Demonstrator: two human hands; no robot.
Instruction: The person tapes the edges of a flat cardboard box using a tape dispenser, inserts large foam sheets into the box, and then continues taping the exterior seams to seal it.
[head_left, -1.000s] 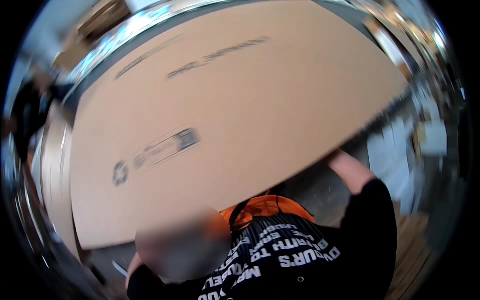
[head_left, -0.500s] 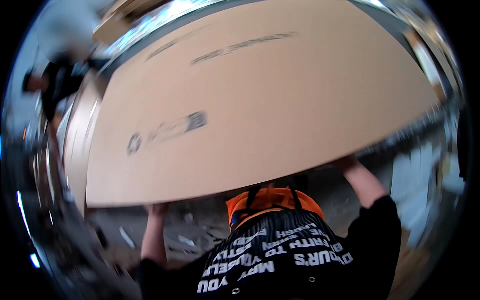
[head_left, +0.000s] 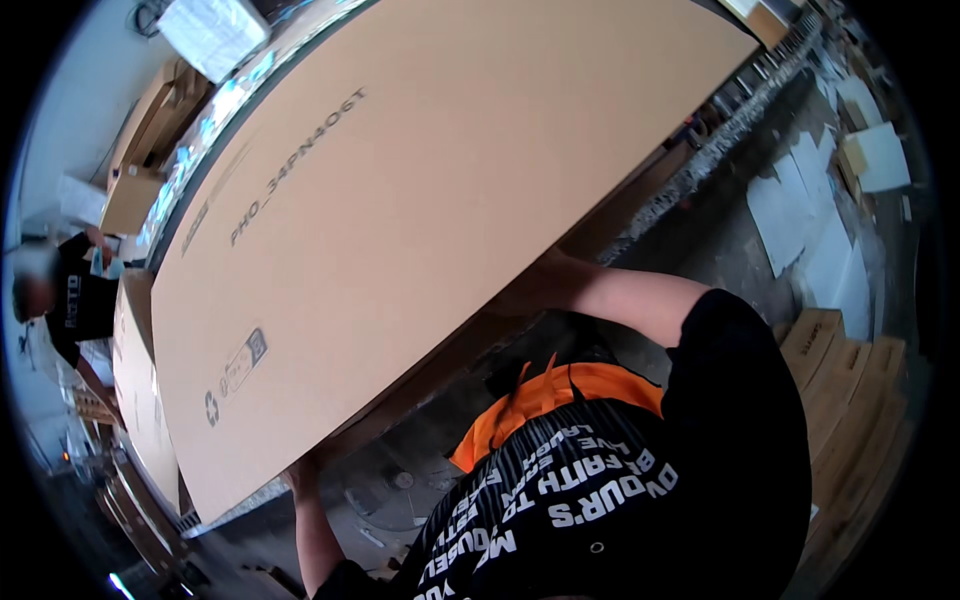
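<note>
A large brown cardboard sheet (head_left: 430, 220) with dark print spans the view, slanting from lower left to upper right. At the left end of its near edge is my left hand (head_left: 298, 472), closed around the edge with most fingers hidden. Farther right along the same edge, my right hand (head_left: 548, 278) reaches under and grips it; the sheet's rim and shadow cover its fingertips. A darker brown cardboard side (head_left: 420, 375) shows beneath the near edge.
At far left a co-worker (head_left: 85, 300) in black stands beside another cardboard piece (head_left: 140, 370). A rail with rollers (head_left: 690, 180) runs under the sheet's right part. White sheets (head_left: 815, 220) lie on the floor at right, near long stacked cartons (head_left: 840, 390). A white bundle (head_left: 212, 35) sits at top left.
The sheet has turned in view, its right end swinging up and away and its left end coming lower. My right hand has moved inward along the edge; my left hand is lower.
</note>
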